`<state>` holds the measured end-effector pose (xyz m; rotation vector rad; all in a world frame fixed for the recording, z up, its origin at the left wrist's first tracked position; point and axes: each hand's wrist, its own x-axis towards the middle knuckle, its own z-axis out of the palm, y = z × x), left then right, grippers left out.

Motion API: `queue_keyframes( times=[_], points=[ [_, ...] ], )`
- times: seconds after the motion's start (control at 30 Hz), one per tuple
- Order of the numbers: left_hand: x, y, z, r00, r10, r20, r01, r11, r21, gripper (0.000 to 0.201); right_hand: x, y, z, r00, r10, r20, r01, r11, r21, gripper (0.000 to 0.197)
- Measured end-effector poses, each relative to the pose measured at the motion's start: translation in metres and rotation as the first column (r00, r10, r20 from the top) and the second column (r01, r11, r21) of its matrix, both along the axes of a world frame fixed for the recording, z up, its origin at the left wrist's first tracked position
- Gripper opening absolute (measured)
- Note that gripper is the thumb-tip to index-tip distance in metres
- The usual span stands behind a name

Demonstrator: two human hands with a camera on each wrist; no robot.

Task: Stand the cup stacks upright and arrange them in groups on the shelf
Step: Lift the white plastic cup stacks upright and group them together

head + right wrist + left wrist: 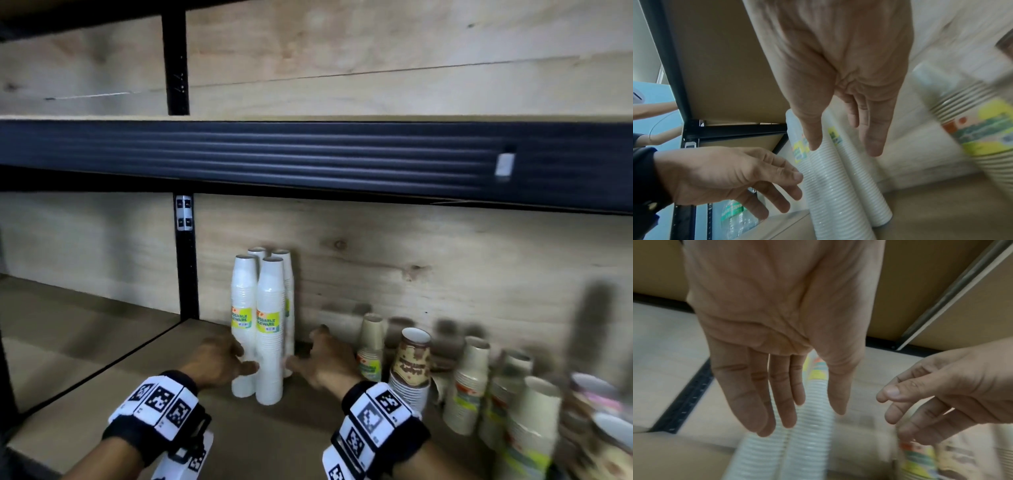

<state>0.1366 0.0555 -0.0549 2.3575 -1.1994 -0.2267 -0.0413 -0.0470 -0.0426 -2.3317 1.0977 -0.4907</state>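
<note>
Plywood-backed shelf [102, 370] on a black metal frame, a dark ribbed beam [308, 154] crossing overhead. Upright post [186, 260] at the back, just left of the cups.

White cup stacks [270, 329]: four, wrapped, standing upright in a tight cluster near the back panel, rims touching side to side, yellow-green labels facing forward on the front two.

Left hand [219, 359]: fingers straight and relaxed, grip released, beside the lower part of the front-left white stack; touching or just short of it, cannot tell from the head view. Seen from the left wrist as an open palm [777, 313] with the ribbed white stacks [809, 426] just beyond the fingertips.

Right hand [325, 363]: fingers spread and loose, grip released, holding nothing, just right of the cluster's base. Same open palm from the right wrist [849, 65], the white stacks [838, 186] past the fingers.

Wrist bands [161, 404] with black-and-white square markers on both forearms.

Beige printed cup stacks [371, 346] further right along the shelf, several, blurred, some tilted. Brown patterned cup stack [412, 366] among them, leaning. More stacks at the far right edge, too smeared to tell apart.
</note>
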Motion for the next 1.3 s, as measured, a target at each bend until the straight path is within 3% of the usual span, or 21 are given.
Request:
queue_keyframes(
  times=[0.2,0.37,0.5,0.63,0.8,1.0,1.07,1.2,1.3],
  points=[
    [-0.082,-0.028,0.015,0.984,-0.166,-0.056,0.165,0.986,-0.026,0.032,-0.087,-0.010,0.016,0.994,-0.112,-0.018,0.111,0.993,-0.041,0.062],
    [-0.173,-0.061,0.041,0.908,-0.417,-0.042,0.415,0.909,-0.046,0.050,-0.175,-0.021,0.033,0.972,-0.236,0.020,0.237,0.964,-0.121,0.043],
    [-0.236,-0.092,0.065,0.870,-0.492,-0.027,0.487,0.868,-0.098,0.054,-0.246,-0.026,0.054,0.936,-0.344,0.070,0.350,0.930,-0.109,0.045],
    [-0.301,-0.123,0.085,0.821,-0.570,0.031,0.564,0.801,-0.203,0.043,-0.315,-0.033,0.078,0.884,-0.449,0.128,0.464,0.875,-0.138,0.047],
    [-0.373,-0.164,0.109,0.791,-0.611,0.037,0.604,0.769,-0.209,0.051,-0.401,-0.050,0.108,0.781,-0.596,0.187,0.623,0.764,-0.167,0.046],
    [-0.427,-0.202,0.123,0.761,-0.628,0.164,0.642,0.766,-0.045,0.083,-0.491,-0.101,0.105,0.580,-0.790,0.201,0.813,0.544,-0.207,0.081],
    [-0.439,-0.216,0.123,0.758,-0.633,0.156,0.642,0.766,-0.013,0.090,-0.510,-0.117,0.100,0.532,-0.826,0.187,0.846,0.507,-0.166,0.085],
    [-0.452,-0.239,0.119,0.765,-0.639,0.082,0.641,0.768,0.004,0.100,-0.535,-0.148,0.091,0.555,-0.829,0.073,0.832,0.555,-0.023,0.089],
    [-0.460,-0.246,0.118,0.744,-0.661,0.094,0.664,0.748,0.002,0.085,-0.545,-0.167,0.086,0.613,-0.789,0.037,0.789,0.614,0.013,0.074]
  ],
)
